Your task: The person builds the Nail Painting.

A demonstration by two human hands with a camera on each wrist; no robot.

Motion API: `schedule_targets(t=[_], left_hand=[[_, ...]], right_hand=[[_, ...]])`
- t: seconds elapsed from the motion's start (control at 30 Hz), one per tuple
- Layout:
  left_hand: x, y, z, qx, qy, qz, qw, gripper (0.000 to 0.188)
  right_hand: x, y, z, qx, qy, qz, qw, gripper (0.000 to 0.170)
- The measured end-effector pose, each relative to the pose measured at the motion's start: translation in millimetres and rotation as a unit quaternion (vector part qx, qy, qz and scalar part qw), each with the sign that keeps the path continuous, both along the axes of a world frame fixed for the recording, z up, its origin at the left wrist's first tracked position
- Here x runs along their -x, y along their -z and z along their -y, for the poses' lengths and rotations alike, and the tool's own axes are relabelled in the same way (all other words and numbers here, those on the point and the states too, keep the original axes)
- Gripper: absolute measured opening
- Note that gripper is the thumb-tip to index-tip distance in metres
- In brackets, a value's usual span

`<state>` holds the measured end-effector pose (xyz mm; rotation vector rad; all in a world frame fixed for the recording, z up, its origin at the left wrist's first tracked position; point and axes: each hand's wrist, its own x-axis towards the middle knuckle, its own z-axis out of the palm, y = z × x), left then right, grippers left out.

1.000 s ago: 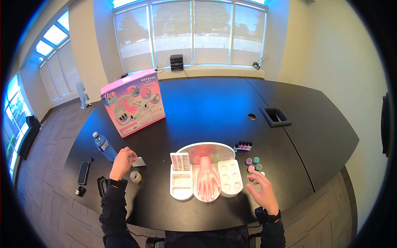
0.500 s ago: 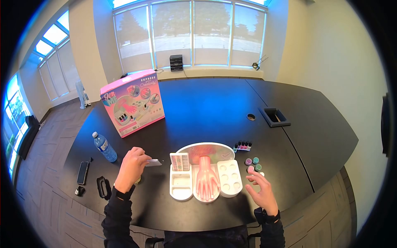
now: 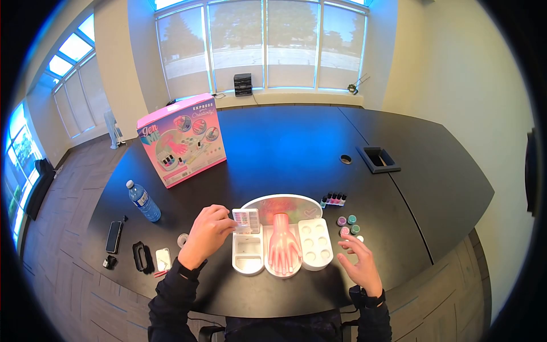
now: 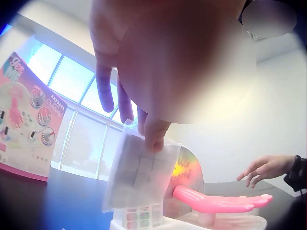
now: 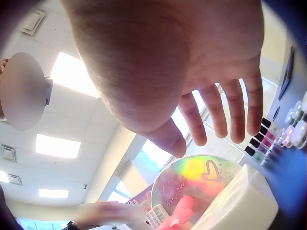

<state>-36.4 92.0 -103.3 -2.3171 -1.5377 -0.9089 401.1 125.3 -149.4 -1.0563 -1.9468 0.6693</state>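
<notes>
With the pink model hand (image 3: 282,251) as clock centre, my left hand (image 3: 209,233) at ten o'clock pinches one translucent plastic packet (image 4: 132,177), its pale contents too hazy to make out; from the left wrist it hides much of a gridded card (image 4: 144,215). At four o'clock my right hand (image 3: 363,267) holds nothing, fingers apart, partly covering one white pot (image 3: 360,239). Four coloured pots (image 3: 355,229) sit at two; at three, a smooth white tray (image 3: 315,243) has six round wells.

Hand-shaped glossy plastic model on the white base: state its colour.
The hand-shaped model is bright pink, shown best in the left wrist view.
</notes>
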Motion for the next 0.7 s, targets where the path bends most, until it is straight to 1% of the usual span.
schedule_targets(t=[0.33,0.5,0.7], left_hand=[[-15,16,-17,-0.009,0.006,0.004,1.0,0.012],[-15,22,-20,0.017,0.005,-0.002,1.0,0.011],[-17,24,-21,0.017,0.0,-0.009,1.0,0.009]], right_hand=[[-1,0,1,0.015,-0.003,-0.008,1.0,0.034],[-2,4,-2,0.01,-0.001,-0.005,1.0,0.034],[-1,6,-1,0.01,0.0,-0.007,1.0,0.033]])
